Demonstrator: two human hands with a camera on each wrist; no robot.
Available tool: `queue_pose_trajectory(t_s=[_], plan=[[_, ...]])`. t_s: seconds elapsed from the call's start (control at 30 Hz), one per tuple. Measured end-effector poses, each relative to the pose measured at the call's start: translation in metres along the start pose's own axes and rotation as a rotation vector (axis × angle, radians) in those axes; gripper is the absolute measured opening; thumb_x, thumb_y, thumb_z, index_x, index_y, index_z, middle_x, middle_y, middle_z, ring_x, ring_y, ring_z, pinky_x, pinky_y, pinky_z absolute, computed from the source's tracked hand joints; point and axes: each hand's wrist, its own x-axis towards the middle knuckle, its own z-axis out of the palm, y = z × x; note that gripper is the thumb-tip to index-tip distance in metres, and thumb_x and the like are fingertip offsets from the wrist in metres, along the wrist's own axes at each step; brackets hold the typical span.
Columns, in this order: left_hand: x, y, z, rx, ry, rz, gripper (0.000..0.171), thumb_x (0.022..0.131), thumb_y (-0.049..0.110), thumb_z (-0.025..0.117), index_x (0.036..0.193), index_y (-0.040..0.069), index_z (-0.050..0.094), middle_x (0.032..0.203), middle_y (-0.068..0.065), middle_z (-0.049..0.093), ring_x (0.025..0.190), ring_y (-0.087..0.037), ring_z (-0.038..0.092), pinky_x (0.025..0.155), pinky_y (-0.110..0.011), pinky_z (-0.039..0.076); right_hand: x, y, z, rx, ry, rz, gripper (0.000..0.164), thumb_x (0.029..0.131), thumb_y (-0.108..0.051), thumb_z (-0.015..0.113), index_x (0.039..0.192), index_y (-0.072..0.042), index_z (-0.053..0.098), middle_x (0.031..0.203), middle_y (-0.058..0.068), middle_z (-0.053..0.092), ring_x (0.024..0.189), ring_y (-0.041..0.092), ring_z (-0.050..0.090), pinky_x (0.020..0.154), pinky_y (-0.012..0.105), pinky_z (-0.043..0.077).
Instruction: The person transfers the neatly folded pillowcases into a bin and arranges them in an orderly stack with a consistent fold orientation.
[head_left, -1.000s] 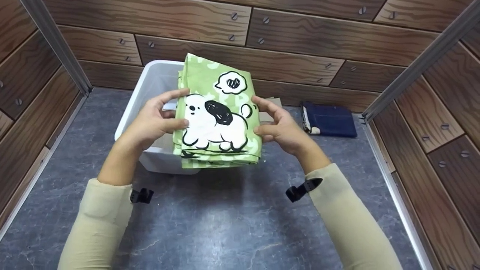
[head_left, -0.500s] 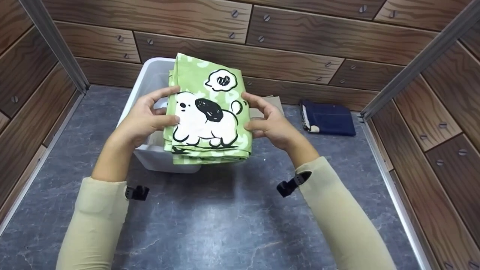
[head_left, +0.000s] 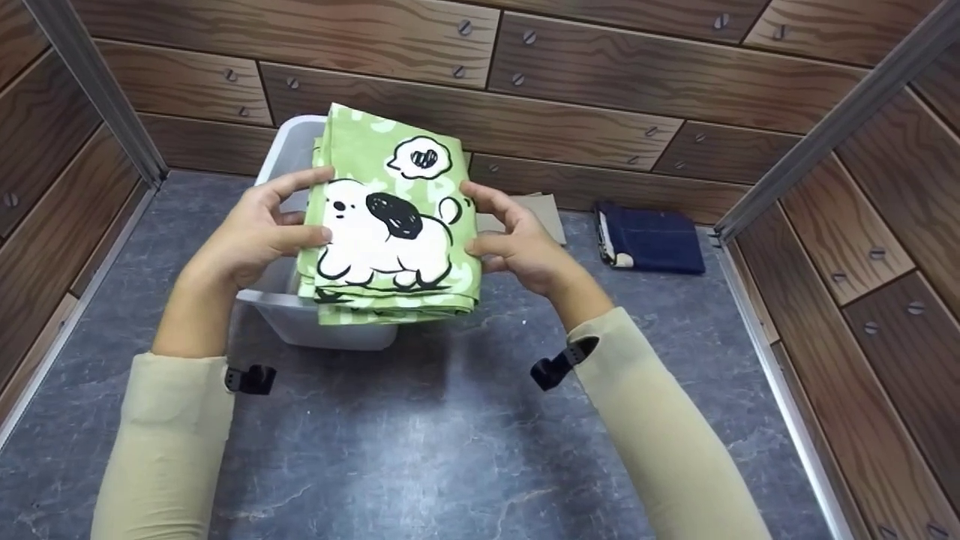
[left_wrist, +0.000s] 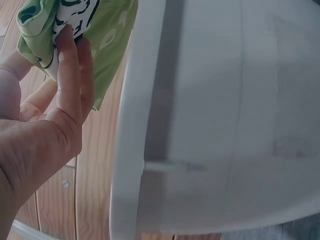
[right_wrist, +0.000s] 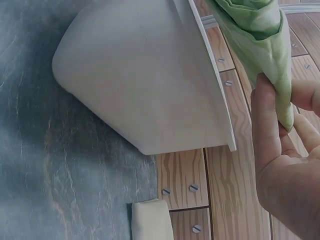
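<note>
Folded green cloth point(head_left: 394, 225) hung above white bin point(head_left: 341, 337), long axis pointing away from person. Grip: left hand point(head_left: 256, 229), right hand point(head_left: 525, 244) pinched opposite side edges; neither hand nearer.

The bundle point(head_left: 390, 244) is matt cloth — bin point(head_left: 300, 321), smooth plastic.

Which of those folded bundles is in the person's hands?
The green dog-print bundle, held up; the navy bundle and the beige bundle lie on the floor.
</note>
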Motion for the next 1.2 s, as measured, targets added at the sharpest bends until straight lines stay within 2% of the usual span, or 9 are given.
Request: queue_pose_trajectory(t_s=[0.3, 0.53, 0.7, 0.97, 1.2], plan=[[-0.003, 0.003, -0.016, -0.020, 0.023, -0.003, 0.077, 0.084, -0.017, 0.064, 0.152, 0.010, 0.041, 0.141, -0.013, 0.042, 0.103, -0.021, 0.068, 0.075, -0.037, 0.062, 0.012, -0.002, 0.013, -0.014, -0.007, -0.004, 0.077, 0.082, 0.009, 0.066, 0.150, -0.021, 0.044, 0.139, 0.011, 0.041, 0.095, 0.032, 0.069, 0.070, 0.046, 0.062], [-0.002, 0.003, -0.021, 0.015, 0.040, 0.009, 0.075, 0.084, -0.017, 0.062, 0.151, 0.010, 0.041, 0.146, -0.009, 0.036, 0.104, -0.020, 0.067, 0.074, -0.036, 0.062, 0.018, -0.002, 0.019, -0.021, 0.012, 0.009, 0.077, 0.081, 0.011, 0.064, 0.149, -0.021, 0.045, 0.139, 0.011, 0.040, 0.094, 0.031, 0.068, 0.073, 0.048, 0.061], [-0.002, 0.001, -0.025, 0.010, 0.069, 0.004, 0.074, 0.083, -0.017, 0.061, 0.150, 0.009, 0.043, 0.144, -0.009, 0.037, 0.100, -0.019, 0.067, 0.073, -0.034, 0.062, 0.023, 0.002, 0.024, -0.018, 0.024, 0.026, 0.078, 0.081, 0.011, 0.065, 0.149, -0.021, 0.046, 0.138, 0.011, 0.042, 0.092, 0.029, 0.067, 0.074, 0.049, 0.061], [-0.002, 0.002, -0.032, 0.057, 0.114, -0.020, 0.076, 0.082, -0.018, 0.058, 0.150, 0.011, 0.044, 0.142, -0.013, 0.039, 0.098, -0.020, 0.068, 0.073, -0.036, 0.062, 0.032, 0.006, 0.031, -0.020, 0.035, 0.045, 0.078, 0.081, 0.012, 0.066, 0.149, -0.021, 0.046, 0.141, 0.010, 0.042, 0.107, 0.035, 0.062, 0.077, 0.051, 0.060], [0.002, -0.001, -0.037, 0.080, 0.133, -0.012, 0.075, 0.081, -0.018, 0.057, 0.150, 0.010, 0.044, 0.144, -0.010, 0.037, 0.097, -0.017, 0.067, 0.073, -0.032, 0.061, 0.038, 0.009, 0.036, -0.014, 0.049, 0.057, 0.079, 0.080, 0.013, 0.065, 0.149, -0.020, 0.046, 0.140, 0.010, 0.042, 0.110, 0.036, 0.060, 0.078, 0.051, 0.060]])
